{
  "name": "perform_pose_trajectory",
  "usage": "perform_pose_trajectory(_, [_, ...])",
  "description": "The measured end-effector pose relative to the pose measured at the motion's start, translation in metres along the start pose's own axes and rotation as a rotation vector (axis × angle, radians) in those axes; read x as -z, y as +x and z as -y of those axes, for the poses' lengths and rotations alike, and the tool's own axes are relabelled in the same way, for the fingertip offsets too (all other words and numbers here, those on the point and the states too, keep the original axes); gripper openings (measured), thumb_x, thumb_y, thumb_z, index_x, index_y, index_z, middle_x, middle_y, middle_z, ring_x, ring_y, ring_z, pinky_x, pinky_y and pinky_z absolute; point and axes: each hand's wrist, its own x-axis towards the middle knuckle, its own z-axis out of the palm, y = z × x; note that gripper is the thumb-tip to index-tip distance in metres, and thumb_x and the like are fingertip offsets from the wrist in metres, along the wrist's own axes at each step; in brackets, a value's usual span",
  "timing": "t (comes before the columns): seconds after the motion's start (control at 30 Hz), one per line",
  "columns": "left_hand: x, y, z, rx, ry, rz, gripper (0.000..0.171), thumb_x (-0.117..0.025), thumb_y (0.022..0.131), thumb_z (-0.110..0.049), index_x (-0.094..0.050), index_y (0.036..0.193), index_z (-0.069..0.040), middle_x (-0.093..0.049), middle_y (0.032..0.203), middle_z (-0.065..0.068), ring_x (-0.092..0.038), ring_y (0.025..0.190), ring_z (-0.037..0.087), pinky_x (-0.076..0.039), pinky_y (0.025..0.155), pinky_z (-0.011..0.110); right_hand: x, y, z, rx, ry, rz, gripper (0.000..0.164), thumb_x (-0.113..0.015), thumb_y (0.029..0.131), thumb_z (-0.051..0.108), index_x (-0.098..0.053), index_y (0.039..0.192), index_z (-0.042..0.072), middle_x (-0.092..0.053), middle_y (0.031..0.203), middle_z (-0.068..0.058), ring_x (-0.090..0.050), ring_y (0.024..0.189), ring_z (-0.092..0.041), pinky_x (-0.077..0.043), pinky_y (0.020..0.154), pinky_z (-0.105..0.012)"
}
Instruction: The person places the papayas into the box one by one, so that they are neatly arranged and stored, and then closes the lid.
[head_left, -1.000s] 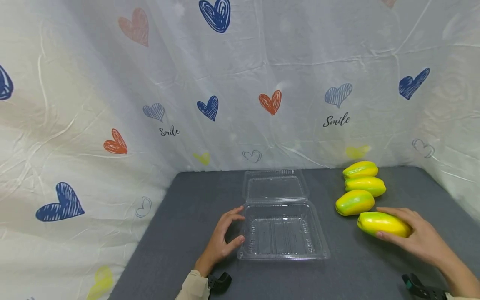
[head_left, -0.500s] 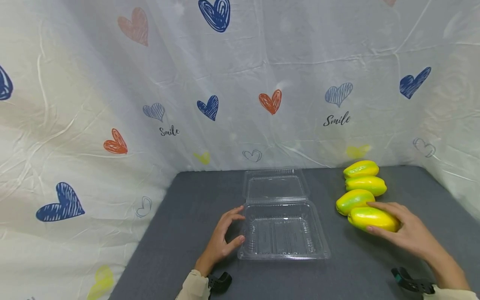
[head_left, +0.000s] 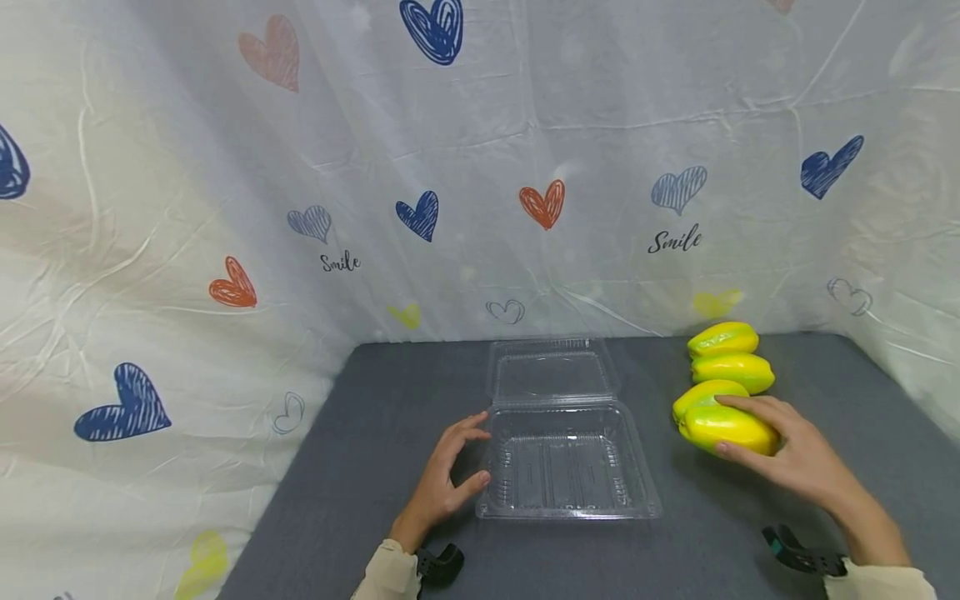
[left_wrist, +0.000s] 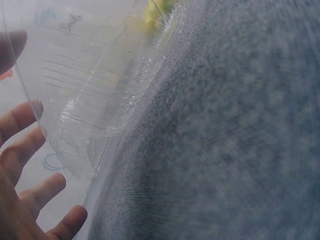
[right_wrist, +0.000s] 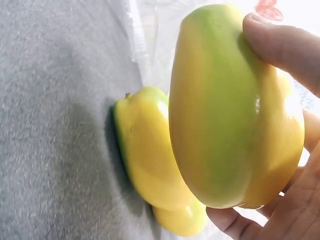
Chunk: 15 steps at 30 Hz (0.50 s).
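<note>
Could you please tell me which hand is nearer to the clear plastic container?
Left. The left hand is at the left edge of the clear plastic container; the right hand is farther away, off to its right, holding a yellow-green fruit.

Beyond the grey tabletop [head_left: 405, 408], a wrinkled white sheet [head_left: 480, 125] hangs as a backdrop, and I can see it running round on the left and right as well. Printed hearts are scattered over it: navy ones [head_left: 417, 217], orange-red ones [head_left: 543, 206], a faded pink one [head_left: 273, 54] high on the left, yellow ones [head_left: 717, 303] lower down. Near each of two pale blue hearts [head_left: 678, 190] I read "Smile" [head_left: 675, 241] in black script.
</note>
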Motion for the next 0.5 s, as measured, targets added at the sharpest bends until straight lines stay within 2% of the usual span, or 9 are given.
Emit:
perform_pose_trajectory(0.1, [-0.0002, -0.0006, 0.0003, -0.001, 0.000, 0.002, 0.047, -0.069, 0.088, -0.026, -0.060, 0.132, -0.010, -0.047, 0.158, 0.009, -0.040, 0.148, 0.032, -0.033, 0.119, 0.054, -0.0014, 0.0024, 0.0020, 0.003, 0.003, -0.003, 0.065, -0.083, 0.084, 0.036, -0.059, 0.141, 0.015, -0.050, 0.141, -0.028, -0.048, 0.117, -0.043, -0.041, 0.077, -0.049])
perform_pose_trajectory(0.3, [0.0002, -0.0005, -0.0003, -0.007, 0.009, -0.004, 0.047, -0.069, 0.088, -0.026, -0.060, 0.132, -0.011, -0.047, 0.157, 0.008, -0.040, 0.148, 0.031, -0.034, 0.118, 0.057, -0.0044, 0.0051, 0.0050, 0.007, -0.002, 0.000, 0.065, -0.083, 0.084, 0.037, -0.059, 0.140, 0.015, -0.053, 0.137, -0.026, -0.049, 0.112, -0.036, -0.040, 0.074, -0.041])
perform_pose_trajectory(0.5, [0.0002, 0.0003, -0.0006, 0.002, 0.007, -0.007, 0.047, -0.069, 0.088, -0.027, -0.060, 0.132, -0.012, -0.048, 0.157, 0.007, -0.040, 0.147, 0.031, -0.034, 0.116, 0.060, -0.0060, 0.0075, 0.0091, 0.011, -0.004, -0.001, 0.065, -0.083, 0.083, 0.038, -0.060, 0.139, 0.014, -0.054, 0.136, -0.025, -0.049, 0.111, -0.035, -0.040, 0.074, -0.040])
